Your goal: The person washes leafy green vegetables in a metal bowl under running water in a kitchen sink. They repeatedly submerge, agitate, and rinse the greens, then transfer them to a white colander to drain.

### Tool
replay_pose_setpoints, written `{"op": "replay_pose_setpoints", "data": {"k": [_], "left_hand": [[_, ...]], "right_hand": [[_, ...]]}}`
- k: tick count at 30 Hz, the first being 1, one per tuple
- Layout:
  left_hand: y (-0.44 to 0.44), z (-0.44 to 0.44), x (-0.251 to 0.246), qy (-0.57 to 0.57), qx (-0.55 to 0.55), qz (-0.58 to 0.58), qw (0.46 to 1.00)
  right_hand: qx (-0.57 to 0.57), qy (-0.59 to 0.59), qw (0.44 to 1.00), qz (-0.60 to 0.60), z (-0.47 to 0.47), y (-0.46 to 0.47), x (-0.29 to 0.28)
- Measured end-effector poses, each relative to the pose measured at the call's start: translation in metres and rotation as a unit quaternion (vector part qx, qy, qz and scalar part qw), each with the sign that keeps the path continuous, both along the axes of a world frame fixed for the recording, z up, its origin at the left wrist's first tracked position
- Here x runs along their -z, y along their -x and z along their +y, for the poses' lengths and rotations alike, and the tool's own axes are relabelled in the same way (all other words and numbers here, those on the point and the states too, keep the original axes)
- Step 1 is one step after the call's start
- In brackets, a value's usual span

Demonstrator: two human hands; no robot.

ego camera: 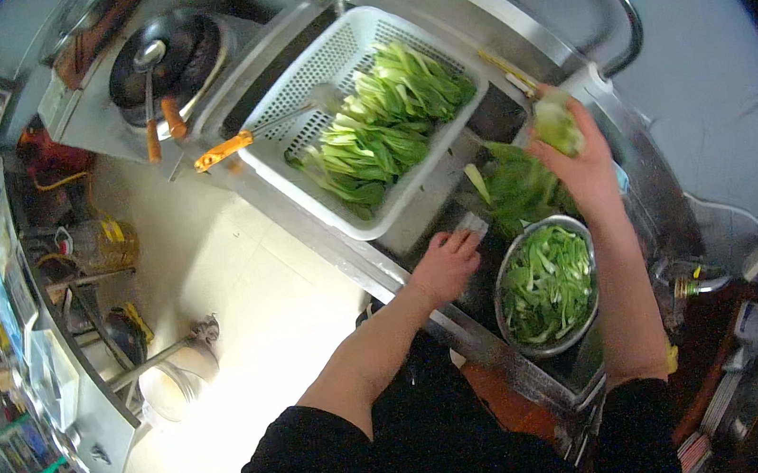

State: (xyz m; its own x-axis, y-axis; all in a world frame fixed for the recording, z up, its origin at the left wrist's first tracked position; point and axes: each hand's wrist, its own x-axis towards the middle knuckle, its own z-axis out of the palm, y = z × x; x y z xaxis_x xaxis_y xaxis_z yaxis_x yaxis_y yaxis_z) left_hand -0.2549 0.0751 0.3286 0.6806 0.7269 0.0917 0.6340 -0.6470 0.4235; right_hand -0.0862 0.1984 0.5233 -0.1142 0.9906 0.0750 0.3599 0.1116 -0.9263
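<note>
My right hand (pixel 583 152) grips a blurred pale-green vegetable (pixel 558 123) at the sink's far right side. Below it, loose leafy greens (pixel 518 178) lie on a dark surface. My left hand (pixel 446 267) is low over the near edge. Its fingertips meet a small pale flat piece (pixel 473 225); whether they hold it is unclear. An oval metal bowl (pixel 501 306) of cut greens stands between my forearms. Farther left, a white perforated plastic basket (pixel 295 201) holds long-stemmed leafy greens (pixel 379 129) in rows. An orange-handled utensil (pixel 224 150) rests across its rim.
The steel sink counter (pixel 329 239) has a raised front lip. A wok (pixel 162 60) with a ladle (pixel 147 87) sits at upper left. Faucets stand at the back, including a curved spout (pixel 621 3). A white bucket (pixel 173 389) is on the floor, beside a cluttered shelf (pixel 87 418).
</note>
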Motion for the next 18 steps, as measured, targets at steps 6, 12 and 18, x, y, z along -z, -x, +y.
{"op": "replay_pose_setpoints", "data": {"k": [6, 12, 18], "left_hand": [[-0.004, 0.010, -0.025, 0.096, 0.061, 0.065, 0.991], [-0.008, -0.002, 0.013, 0.025, -0.015, -0.100, 0.995], [-0.011, -0.004, 0.013, 0.092, -0.030, -0.143, 0.985]], "right_hand": [[-0.163, 0.022, 0.979, -0.124, 0.066, 0.133, 0.046], [-0.248, 0.164, 0.890, -0.345, 0.082, 0.232, 0.150], [-0.260, 0.225, 0.922, -0.179, 0.088, 0.229, 0.196]]}}
